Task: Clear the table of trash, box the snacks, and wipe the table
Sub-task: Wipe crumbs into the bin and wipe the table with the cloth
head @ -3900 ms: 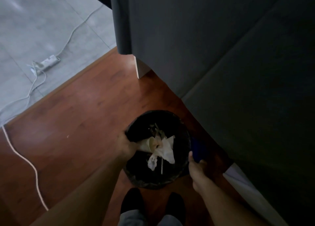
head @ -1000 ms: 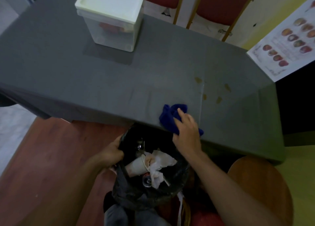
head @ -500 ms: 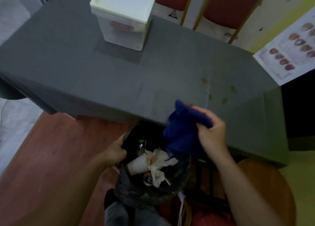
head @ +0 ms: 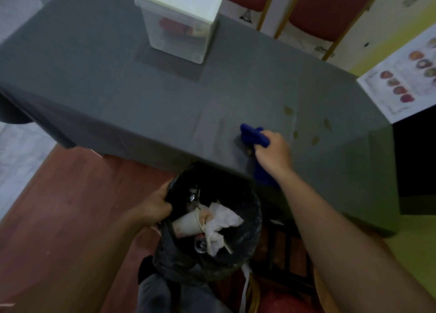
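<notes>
A dark blue cloth (head: 253, 136) lies bunched on the grey tablecloth (head: 141, 95) near the front edge, and my right hand (head: 273, 155) is shut on it. Part of the cloth hangs below that hand. Several brown stains (head: 315, 140) mark the tablecloth just right of the cloth. My left hand (head: 153, 205) grips the rim of a black-lined trash bin (head: 250, 237) held below the table edge. Inside the bin are a paper cup (head: 186, 224), crumpled tissue (head: 220, 223) and a can. A lidded translucent snack box (head: 179, 17) stands at the far side of the table.
Two red chairs (head: 330, 8) with gold legs stand behind the table. A printed poster (head: 405, 76) hangs at the right. A round wooden stool is partly hidden under my right forearm. Wooden floor (head: 66, 194) lies to the left.
My right hand has carried the blue cloth up from over the bin onto the tabletop near the stains. The left hand still holds the bin rim.
</notes>
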`<state>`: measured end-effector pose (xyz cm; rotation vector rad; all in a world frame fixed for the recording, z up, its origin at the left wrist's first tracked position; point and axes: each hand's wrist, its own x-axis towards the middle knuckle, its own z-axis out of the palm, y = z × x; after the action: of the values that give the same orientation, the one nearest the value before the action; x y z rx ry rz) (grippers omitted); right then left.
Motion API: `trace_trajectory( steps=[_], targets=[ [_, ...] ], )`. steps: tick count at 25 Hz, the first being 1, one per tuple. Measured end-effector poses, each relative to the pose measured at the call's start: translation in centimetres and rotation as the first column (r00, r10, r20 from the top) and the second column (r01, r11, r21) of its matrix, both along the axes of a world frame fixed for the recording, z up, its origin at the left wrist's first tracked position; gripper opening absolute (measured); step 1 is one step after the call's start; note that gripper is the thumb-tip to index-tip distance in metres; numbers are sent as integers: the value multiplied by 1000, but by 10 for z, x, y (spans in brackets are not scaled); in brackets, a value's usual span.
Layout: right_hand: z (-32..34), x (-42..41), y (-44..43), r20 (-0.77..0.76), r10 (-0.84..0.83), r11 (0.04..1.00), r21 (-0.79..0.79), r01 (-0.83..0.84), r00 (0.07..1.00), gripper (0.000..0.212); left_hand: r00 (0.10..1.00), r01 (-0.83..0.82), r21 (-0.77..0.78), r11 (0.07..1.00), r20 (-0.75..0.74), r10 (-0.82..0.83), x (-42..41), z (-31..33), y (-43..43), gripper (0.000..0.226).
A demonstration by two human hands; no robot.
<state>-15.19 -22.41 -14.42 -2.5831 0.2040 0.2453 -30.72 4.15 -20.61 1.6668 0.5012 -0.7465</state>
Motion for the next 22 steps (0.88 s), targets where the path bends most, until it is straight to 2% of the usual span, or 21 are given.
trace_trajectory(
  steps=[2,4,5,7,10,12,15,19,22],
  targets=[
    [0,-39,18,14,126,987,97,-126,992,33,1000,-4,-9,1000,18,4,0,0,0,89],
    [1,-75,30,-86,220,952,235,-194,972,35,999,-16,-28,999,29,17,-3,-1,2,90],
    [2,-87,33,-163,221,933,324,-159,962,32,999,-23,-34,999,28,24,-5,-3,4,91],
    [7,-98,35,-295,131,894,448,16,946,30,999,-33,-41,999,21,34,-12,-7,15,93],
    [19,-105,34,-333,-17,822,532,202,943,38,998,-66,-58,996,10,67,-28,-9,38,93],
    [29,-106,36,-237,-79,821,536,198,968,37,991,-133,-54,990,11,134,-45,-6,59,92],
    [43,-112,49,-146,-130,904,388,178,981,31,959,-282,-15,959,16,282,-79,-9,96,87],
    [10,-136,101,-178,-112,958,241,154,978,45,875,-485,24,874,18,484,-125,-27,153,92],
    [-44,-150,165,-303,-107,934,297,201,947,43,808,-586,95,804,-2,589,-144,-58,183,79]
  ],
)
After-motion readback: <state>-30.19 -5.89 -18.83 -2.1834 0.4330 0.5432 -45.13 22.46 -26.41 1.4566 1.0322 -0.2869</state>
